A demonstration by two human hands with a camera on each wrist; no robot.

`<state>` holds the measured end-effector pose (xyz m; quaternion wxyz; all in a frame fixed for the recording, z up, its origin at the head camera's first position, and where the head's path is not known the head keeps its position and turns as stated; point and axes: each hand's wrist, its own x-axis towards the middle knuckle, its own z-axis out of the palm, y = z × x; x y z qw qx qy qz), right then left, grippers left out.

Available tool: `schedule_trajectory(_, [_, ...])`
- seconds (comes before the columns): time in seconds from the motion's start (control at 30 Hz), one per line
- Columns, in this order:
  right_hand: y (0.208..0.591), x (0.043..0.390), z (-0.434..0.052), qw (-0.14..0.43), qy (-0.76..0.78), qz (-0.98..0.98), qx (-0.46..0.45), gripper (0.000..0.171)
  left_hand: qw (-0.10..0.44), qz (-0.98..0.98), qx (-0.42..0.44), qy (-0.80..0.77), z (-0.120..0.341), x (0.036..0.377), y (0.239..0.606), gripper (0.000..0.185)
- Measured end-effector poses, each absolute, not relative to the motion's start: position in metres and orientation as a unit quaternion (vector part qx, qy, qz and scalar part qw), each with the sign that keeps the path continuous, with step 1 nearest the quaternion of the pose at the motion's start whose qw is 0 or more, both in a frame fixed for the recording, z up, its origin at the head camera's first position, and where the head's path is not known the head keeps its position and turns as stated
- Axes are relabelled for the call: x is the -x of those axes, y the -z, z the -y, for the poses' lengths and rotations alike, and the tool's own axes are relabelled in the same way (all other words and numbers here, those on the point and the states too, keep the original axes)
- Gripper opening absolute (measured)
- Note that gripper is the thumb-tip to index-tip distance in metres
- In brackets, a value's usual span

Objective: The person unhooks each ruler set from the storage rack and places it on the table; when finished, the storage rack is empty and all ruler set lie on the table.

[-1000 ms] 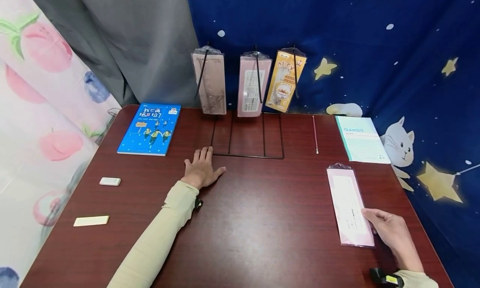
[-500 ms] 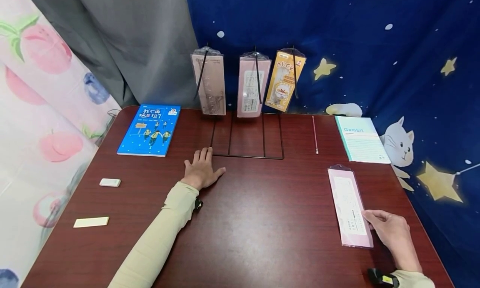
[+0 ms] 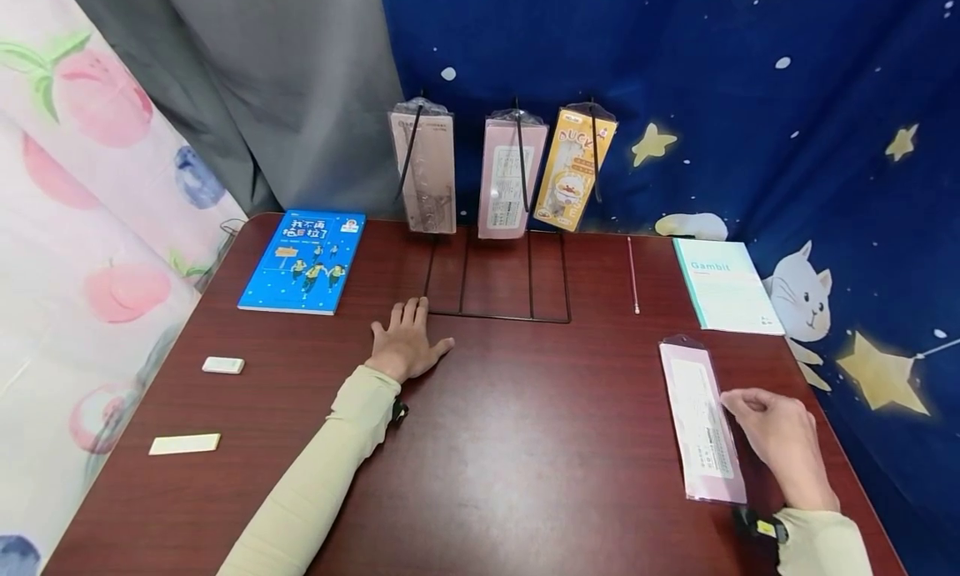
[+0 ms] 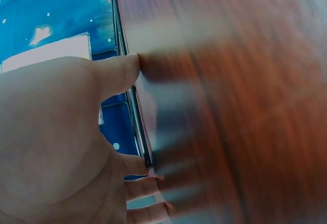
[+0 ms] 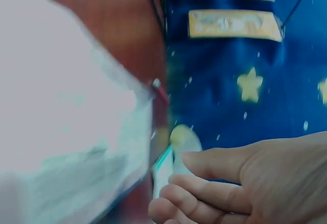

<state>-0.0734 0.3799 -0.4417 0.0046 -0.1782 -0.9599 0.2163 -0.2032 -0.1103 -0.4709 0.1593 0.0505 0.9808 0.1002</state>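
Observation:
My left hand (image 3: 407,343) lies spread on the table, fingertips at the front bar of the black wire rack (image 3: 498,316); in the left wrist view its thumb and fingers (image 4: 145,185) are at that bar. A pink, clear-wrapped package (image 3: 701,422) with a hang tab is on the right of the table, white label up. My right hand (image 3: 780,443) is beside its right edge, fingers loosely bent. In the right wrist view the package (image 5: 71,127) looms blurred at left, and a small gap shows between it and the thumb (image 5: 214,163).
From the rack's hooks hang a brownish package (image 3: 427,172), a pink package (image 3: 510,176) and a yellow duck package (image 3: 573,167). A pencil (image 3: 633,276), a notebook (image 3: 731,284), a blue book (image 3: 302,262), a white eraser (image 3: 222,365) and a pale yellow strip (image 3: 185,443) lie around.
My right hand has slid up along the package's right edge, and its thumb has come off the label side. The package has shifted slightly. My left hand stays put; the head view has tilted a little.

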Motion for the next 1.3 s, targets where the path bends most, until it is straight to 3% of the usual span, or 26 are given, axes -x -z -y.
schedule_trajectory(0.6, [0.400, 0.175, -0.309, 0.152, -0.323, 0.934, 0.020, 0.035, 0.153, -0.982, -0.058, -0.093, 0.109, 0.202, 0.469, 0.093])
schedule_trajectory(1.3, [0.417, 0.280, -0.264, 0.195, -0.402, 0.894, 0.023, 0.034, 0.168, -0.979, -0.043, -0.105, 0.112, 0.200, 0.470, 0.092])
